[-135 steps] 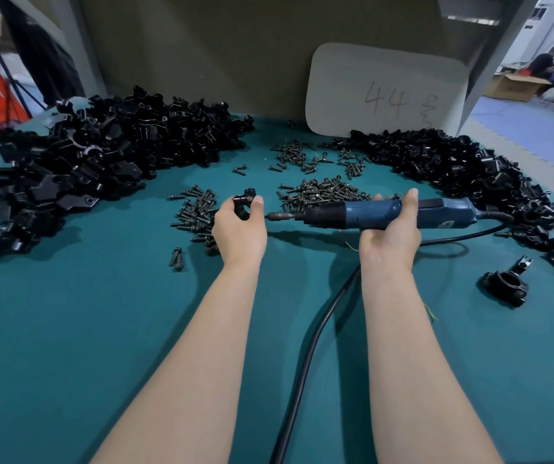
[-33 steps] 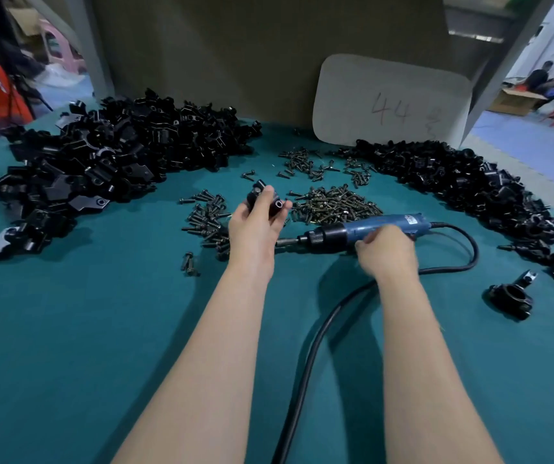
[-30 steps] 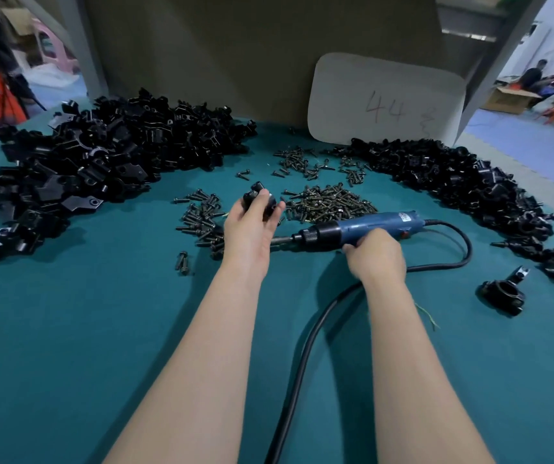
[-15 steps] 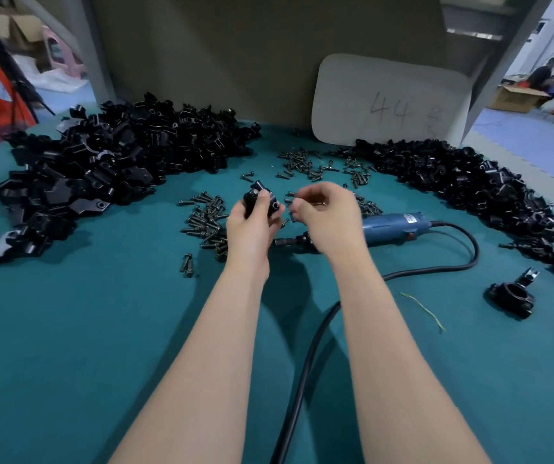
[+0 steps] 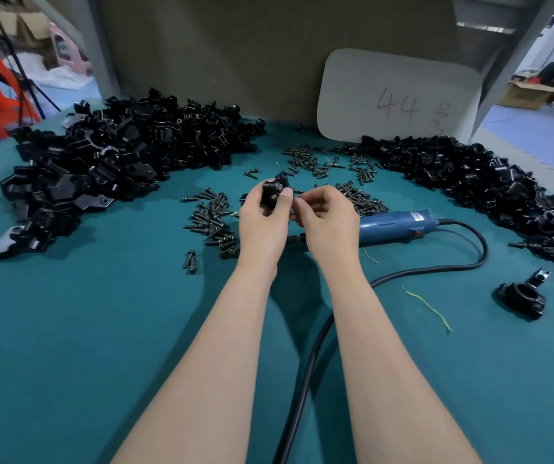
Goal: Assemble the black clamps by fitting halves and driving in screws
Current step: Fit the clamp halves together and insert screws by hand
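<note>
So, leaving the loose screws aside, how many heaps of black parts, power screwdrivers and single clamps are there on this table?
Heaps of black parts: 2 (left heap, right heap)
Power screwdrivers: 1 (blue screwdriver)
Single clamps: 2 (lone clamp lying at the right, held clamp in the left hand)
Total: 5

Glossy black plastic clamp halves [image 5: 108,162] lie on matt teal cloth [image 5: 101,329].
</note>
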